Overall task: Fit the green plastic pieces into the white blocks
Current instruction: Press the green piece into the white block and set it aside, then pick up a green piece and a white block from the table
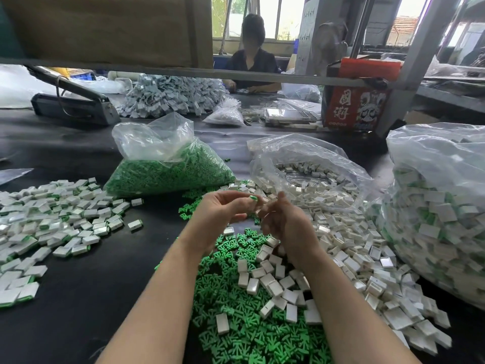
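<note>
Green plastic pieces (244, 321) lie heaped nearest, mixed with empty white blocks (309, 282) spreading rightward, so much looks left. Above them the left hand (223, 214) pinches one green piece (253, 197) at its fingertips; the right hand (283, 219) curls close beside it, blurred, its hold unclear. Left, a pile of fitted blocks (52, 219) marks finished work. Farther back sit a bag of green pieces (170, 169) and an open bag of blocks (315, 177).
</note>
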Available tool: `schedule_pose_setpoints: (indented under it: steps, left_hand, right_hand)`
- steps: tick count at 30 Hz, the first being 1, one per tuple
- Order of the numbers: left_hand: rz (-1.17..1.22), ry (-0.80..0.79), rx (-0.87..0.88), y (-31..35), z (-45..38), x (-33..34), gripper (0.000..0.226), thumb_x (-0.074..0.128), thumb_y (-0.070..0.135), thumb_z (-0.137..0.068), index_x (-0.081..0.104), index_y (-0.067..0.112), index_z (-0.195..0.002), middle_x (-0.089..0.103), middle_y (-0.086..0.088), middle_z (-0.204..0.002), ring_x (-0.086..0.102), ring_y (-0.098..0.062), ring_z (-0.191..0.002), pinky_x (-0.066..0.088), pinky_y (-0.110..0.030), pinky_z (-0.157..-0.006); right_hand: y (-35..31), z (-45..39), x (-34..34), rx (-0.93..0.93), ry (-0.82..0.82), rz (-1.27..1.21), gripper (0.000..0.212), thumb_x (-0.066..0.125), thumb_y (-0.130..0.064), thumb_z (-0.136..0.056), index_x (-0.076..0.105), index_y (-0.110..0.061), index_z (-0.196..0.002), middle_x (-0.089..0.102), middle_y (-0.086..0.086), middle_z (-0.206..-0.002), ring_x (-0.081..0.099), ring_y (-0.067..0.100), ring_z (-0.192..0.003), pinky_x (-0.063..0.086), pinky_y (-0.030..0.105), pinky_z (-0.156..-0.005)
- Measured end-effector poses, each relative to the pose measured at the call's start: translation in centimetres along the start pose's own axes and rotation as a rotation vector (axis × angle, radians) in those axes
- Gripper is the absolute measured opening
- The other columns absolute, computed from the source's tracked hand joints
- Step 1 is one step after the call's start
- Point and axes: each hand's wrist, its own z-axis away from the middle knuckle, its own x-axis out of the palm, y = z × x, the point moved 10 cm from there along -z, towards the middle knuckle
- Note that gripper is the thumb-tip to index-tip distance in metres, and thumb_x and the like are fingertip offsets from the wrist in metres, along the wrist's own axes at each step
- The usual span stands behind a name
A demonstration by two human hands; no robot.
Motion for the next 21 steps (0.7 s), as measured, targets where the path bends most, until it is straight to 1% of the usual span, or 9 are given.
schedule_pose_setpoints:
  steps: [2,5,7,9,11,12,16,19,21]
  left_hand:
    - [-0.097,-0.180,-0.011,1.1,0.7,0.0,0.030,0.078,0.028,-0.074,0.077,0.010,-0.097,0.075,-0.012,-0.098,0.070,-0.021,-0.088,0.054,-0.025,-0.076]
    - [-0.324,-0.504,-0.156,0.4,2.8,1.4,0.029,0.081,0.030,-0.075,0.076,0.014,-0.097,0.075,-0.009,-0.096,0.068,-0.017,-0.084,0.051,-0.024,-0.072]
    - [-0.375,-0.542,-0.218,-0.2,3.2,1.7,0.029,0.083,0.031,-0.070,0.075,0.016,-0.093,0.075,-0.006,-0.087,0.066,-0.012,-0.077,0.048,-0.021,-0.066]
    - [-0.383,-0.479,-0.234,-0.1,3.0,1.4,0.028,0.084,0.032,-0.067,0.075,0.018,-0.090,0.074,-0.002,-0.083,0.065,-0.008,-0.074,0.047,-0.018,-0.061]
    - [-0.423,-0.344,-0.239,-0.2,2.3,-0.3,0.023,0.084,0.032,-0.069,0.076,0.021,-0.088,0.075,0.002,-0.082,0.067,-0.005,-0.073,0.047,-0.016,-0.061]
    - [-0.475,-0.217,-0.235,-0.3,1.8,-2.1,0.018,0.084,0.029,-0.070,0.076,0.022,-0.085,0.075,0.004,-0.081,0.068,-0.005,-0.073,0.048,-0.018,-0.063]
    - [-0.842,0.417,-0.215,0.9,2.5,-11.8,0.012,0.082,0.024,-0.074,0.070,0.023,-0.075,0.072,0.005,-0.073,0.068,-0.018,-0.076,0.052,-0.032,-0.069]
    - [-1.124,0.744,-0.346,1.7,5.5,-17.0,0.008,0.074,0.028,-0.081,0.068,0.023,-0.085,0.071,-0.007,-0.093,0.063,-0.032,-0.090,0.046,-0.034,-0.071]
    - [-1.228,0.859,-0.490,1.4,7.2,-19.0,0.017,0.066,0.026,-0.085,0.070,0.020,-0.101,0.068,-0.012,-0.107,0.059,-0.038,-0.104,0.046,-0.039,-0.079]
  right_hand:
    - [-0.3,-0.2,-0.8,-0.023,0.030,-0.019,0.050,0.036,-0.042,-0.100,0.064,-0.008,-0.074,0.057,0.006,-0.057,0.050,0.017,-0.053,0.039,0.029,-0.059]
    - [-0.8,-0.1,-1.4,-0.057,0.060,0.014,0.046,0.036,-0.032,-0.104,0.060,-0.003,-0.078,0.058,0.000,-0.056,0.050,0.010,-0.048,0.043,0.017,-0.051]
    - [-1.1,0.1,-1.4,-0.072,0.075,0.042,0.043,0.038,-0.028,-0.104,0.060,-0.002,-0.078,0.057,0.000,-0.054,0.048,0.007,-0.045,0.040,0.014,-0.047]
    - [-1.5,0.3,-1.3,-0.096,0.084,0.079,0.040,0.040,-0.023,-0.104,0.059,-0.002,-0.076,0.054,0.002,-0.053,0.045,0.005,-0.042,0.037,0.013,-0.045]
    - [-1.8,0.4,-1.2,-0.110,0.090,0.115,0.039,0.042,-0.020,-0.103,0.060,-0.001,-0.075,0.053,0.002,-0.052,0.044,0.005,-0.041,0.036,0.014,-0.045]
    - [-1.8,0.4,-1.2,-0.113,0.090,0.127,0.038,0.043,-0.020,-0.103,0.060,-0.001,-0.075,0.053,0.000,-0.052,0.045,0.005,-0.042,0.037,0.014,-0.045]
    - [-1.8,0.3,-1.3,-0.121,0.102,0.252,0.032,0.049,-0.018,-0.101,0.061,-0.005,-0.075,0.056,0.000,-0.055,0.048,0.010,-0.047,0.041,0.021,-0.051]
    - [-1.8,0.2,-1.3,-0.146,0.117,0.456,0.025,0.054,-0.019,-0.099,0.063,-0.009,-0.077,0.057,0.004,-0.061,0.046,0.002,-0.044,0.038,0.018,-0.047]
    - [-1.7,0.1,-1.1,-0.160,0.111,0.615,0.024,0.057,-0.020,-0.097,0.064,-0.006,-0.080,0.057,0.003,-0.062,0.045,0.007,-0.047,0.037,0.020,-0.047]
